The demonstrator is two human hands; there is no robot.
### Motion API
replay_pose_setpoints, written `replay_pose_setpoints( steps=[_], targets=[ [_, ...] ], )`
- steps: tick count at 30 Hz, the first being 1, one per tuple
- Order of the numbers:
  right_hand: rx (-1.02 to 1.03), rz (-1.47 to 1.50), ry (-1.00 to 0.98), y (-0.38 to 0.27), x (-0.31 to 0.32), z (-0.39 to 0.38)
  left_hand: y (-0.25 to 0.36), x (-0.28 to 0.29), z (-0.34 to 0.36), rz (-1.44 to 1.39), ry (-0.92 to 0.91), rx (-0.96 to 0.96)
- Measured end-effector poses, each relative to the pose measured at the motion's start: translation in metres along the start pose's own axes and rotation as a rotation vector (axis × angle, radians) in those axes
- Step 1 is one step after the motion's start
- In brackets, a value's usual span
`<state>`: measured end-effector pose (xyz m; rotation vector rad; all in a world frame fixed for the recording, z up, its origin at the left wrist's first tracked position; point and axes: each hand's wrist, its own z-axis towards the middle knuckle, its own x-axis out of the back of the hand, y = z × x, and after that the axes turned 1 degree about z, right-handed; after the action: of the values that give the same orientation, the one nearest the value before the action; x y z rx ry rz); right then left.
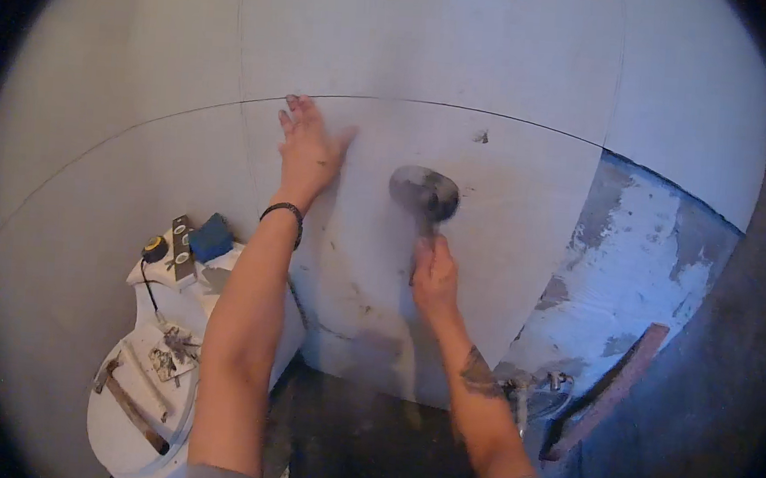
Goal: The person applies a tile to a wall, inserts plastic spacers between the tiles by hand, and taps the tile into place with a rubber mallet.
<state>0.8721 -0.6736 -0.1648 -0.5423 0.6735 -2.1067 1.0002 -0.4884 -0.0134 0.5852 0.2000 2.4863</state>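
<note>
A large pale tile [490,238] covers the wall in front of me, with a thin dark joint along its upper edge. My left hand [312,150] presses against it near that joint, fingers spread and holding nothing. To the right and lower down, my right hand [436,283] is wrapped around the handle of a dark rubber mallet [424,193]. The mallet's round head is in front of the middle of the tile; whether it touches cannot be told. Smudges mark the tile's lower part.
On the left stands a white toilet [109,415]; its lid bears a hammer [135,413] and other tools. A tape measure [155,248] and a blue sponge [212,238] lie on its tank. Untiled wall [635,248], a metal tap [558,381] and a reddish bar [608,392] are right.
</note>
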Motion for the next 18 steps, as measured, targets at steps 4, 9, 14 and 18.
replay_pose_setpoints(
  steps=[4, 9, 14, 18],
  targets=[
    [0.218, -0.291, 0.092, 0.016, -0.006, 0.013, 0.011, 0.005, -0.004, -0.009, -0.01, 0.016],
    [0.107, -0.15, 0.023, 0.0, 0.009, 0.004, 0.066, -0.003, -0.016, 0.132, -0.002, -0.192],
    [0.004, -0.016, 0.054, -0.011, 0.039, -0.017, 0.074, -0.011, -0.019, 0.112, 0.127, -0.168],
    [-0.011, -0.07, 0.068, -0.008, 0.048, -0.013, 0.07, -0.018, -0.02, 0.096, 0.157, -0.195]
  ],
)
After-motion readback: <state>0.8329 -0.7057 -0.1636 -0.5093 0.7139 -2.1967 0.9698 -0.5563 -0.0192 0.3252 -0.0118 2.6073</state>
